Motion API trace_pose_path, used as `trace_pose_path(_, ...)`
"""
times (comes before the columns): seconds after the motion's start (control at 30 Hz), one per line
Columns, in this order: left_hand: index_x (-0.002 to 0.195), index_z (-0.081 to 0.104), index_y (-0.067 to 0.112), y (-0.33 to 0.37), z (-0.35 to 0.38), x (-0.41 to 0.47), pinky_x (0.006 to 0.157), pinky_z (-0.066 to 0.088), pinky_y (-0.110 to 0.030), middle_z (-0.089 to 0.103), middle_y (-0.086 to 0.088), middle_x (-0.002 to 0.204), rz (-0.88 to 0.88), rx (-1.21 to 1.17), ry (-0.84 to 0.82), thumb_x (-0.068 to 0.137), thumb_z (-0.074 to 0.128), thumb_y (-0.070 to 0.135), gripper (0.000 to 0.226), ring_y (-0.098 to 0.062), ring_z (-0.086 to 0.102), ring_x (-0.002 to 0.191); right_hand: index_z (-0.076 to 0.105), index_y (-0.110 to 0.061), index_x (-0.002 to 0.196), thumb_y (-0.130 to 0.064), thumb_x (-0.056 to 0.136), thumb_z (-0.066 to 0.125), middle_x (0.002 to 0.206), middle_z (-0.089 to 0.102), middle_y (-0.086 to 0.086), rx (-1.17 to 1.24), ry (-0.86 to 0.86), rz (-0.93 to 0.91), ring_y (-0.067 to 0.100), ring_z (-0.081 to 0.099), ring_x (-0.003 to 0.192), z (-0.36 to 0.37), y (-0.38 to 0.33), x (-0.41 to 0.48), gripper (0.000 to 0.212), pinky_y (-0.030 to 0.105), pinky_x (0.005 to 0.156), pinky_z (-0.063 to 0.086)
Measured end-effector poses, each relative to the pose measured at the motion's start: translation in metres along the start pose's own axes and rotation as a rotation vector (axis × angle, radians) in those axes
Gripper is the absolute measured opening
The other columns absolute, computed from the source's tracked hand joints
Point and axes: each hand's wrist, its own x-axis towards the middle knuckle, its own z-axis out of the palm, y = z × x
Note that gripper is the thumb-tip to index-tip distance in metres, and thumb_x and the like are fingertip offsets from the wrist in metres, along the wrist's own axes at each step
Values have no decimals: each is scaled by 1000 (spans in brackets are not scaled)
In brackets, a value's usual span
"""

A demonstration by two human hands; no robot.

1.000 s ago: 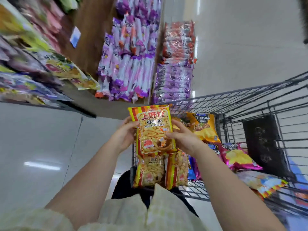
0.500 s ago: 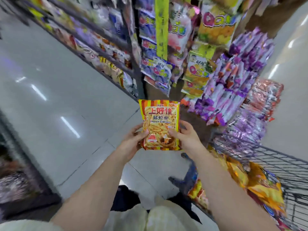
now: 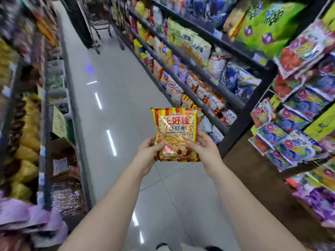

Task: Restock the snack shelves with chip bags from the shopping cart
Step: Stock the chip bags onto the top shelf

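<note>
I hold one yellow and orange striped bag of prawn crackers [image 3: 176,131] upright in front of me, over the aisle floor. My left hand [image 3: 147,153] grips its lower left edge, thumb on the front. My right hand [image 3: 204,151] grips its lower right edge the same way. The snack shelves [image 3: 204,73] run along the right side of the aisle, packed with bags. The shopping cart I took the bag from is out of view.
Another run of shelves [image 3: 27,124] with bagged goods lines the left side. A hanging rack of colourful packets [image 3: 297,124] stands close on my right. A second cart [image 3: 100,26] stands far down the aisle. The tiled floor [image 3: 108,105] stretches ahead between the shelves.
The view has swung left from the cart to look down the aisle. Both hands have carried the prawn cracker bag along, away from the cart, keeping the same grip.
</note>
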Motion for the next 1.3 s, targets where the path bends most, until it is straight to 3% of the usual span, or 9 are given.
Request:
trace_pose_path(0.1,132,48,6,53,-18,31,87,56,-53,65,-12,121,70,30,48,85,73,14,54,-31,69,100,51,-22,122,-5,83,73,108,67,-4,-26,-24,-60,13,67,100,38,-40,39,48,30,75,59)
trace_pose_path(0.2,134,49,7,122,-22,66,82,58,-46,65,-9,120,199,87,70,86,74,18,56,-28,70,99,52,-16,122,-4,83,73,108,67,-2,-88,-64,-163,17,67,103,71,-92,84,46,33,81,59)
trace_pose_path(0.33,132,53,13,227,-14,115,74,58,-35,66,-3,120,361,113,81,86,74,21,52,-20,70,96,53,-19,117,-3,84,71,115,66,2,-83,-126,-305,15,65,104,108,-171,156,42,25,72,58)
trace_pose_path(0.47,132,55,11,327,0,166,87,57,-46,68,-4,117,480,128,106,85,76,22,53,-24,69,100,58,-25,113,-6,79,77,125,63,10,-123,-141,-446,24,61,115,137,-244,240,43,44,92,54)
trace_pose_path(0.73,110,57,27,523,29,263,91,55,-49,59,-5,111,711,191,173,80,81,26,39,-28,65,105,55,-16,123,-6,85,72,109,63,-1,-102,-141,-638,-2,63,85,195,-398,382,44,10,60,50)
trace_pose_path(0.9,104,60,38,621,28,323,97,49,-55,61,-5,119,810,245,210,76,82,38,36,-30,63,108,60,-30,115,-21,77,80,115,67,0,-136,-133,-736,19,66,105,234,-471,469,44,44,87,57)
trace_pose_path(1.03,116,61,32,677,17,375,100,48,-51,61,-3,120,854,280,221,80,79,37,40,-23,59,110,57,-27,116,-16,81,77,115,65,1,-166,-120,-776,16,67,99,271,-510,522,42,33,78,57)
trace_pose_path(1.17,112,63,32,734,-2,430,97,49,-51,61,-4,122,887,306,185,84,76,32,31,-33,60,112,53,-21,118,-8,85,71,110,63,-3,-160,-97,-812,9,65,90,312,-535,576,39,18,61,51)
trace_pose_path(1.3,108,61,32,795,-24,492,100,48,-51,59,-3,120,937,319,138,87,73,29,25,-23,57,109,55,-17,125,-12,82,76,118,64,6,-176,4,-835,22,65,103,360,-561,637,48,45,88,56)
